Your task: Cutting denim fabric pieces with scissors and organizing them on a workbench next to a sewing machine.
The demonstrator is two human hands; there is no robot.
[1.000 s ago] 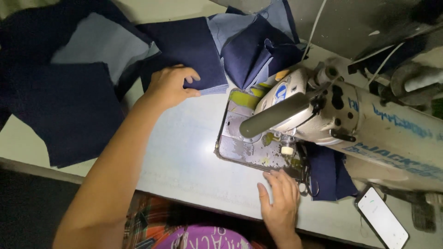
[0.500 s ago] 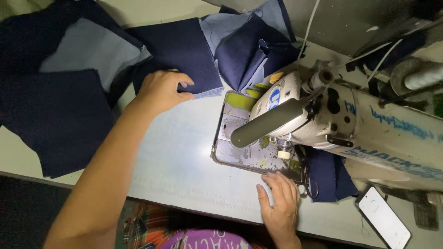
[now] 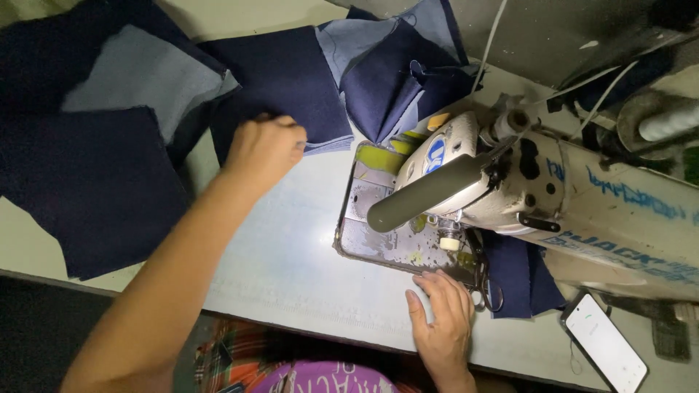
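The left hand (image 3: 263, 149) is stretched out over the worktop (image 3: 284, 255); its fingers are curled down on the near edge of a dark blue cloth square (image 3: 287, 87), and it looks like it is gripping that edge, though I cannot tell for sure; this seems to be the picking-up step. The right hand (image 3: 440, 320) lies flat and open on the worktop, just beside the metal plate (image 3: 371, 240) under the sewing machine (image 3: 524, 189); it holds nothing. A dark cloth piece (image 3: 517, 276) sits under the machine arm. To go on, the square would need to slide across to the plate and lie flat. More blue cloth (image 3: 95, 182) lies to the left, and a heap (image 3: 393, 80) lies behind; a phone (image 3: 604, 342) rests near the machine. There are no boxes or bins in view.
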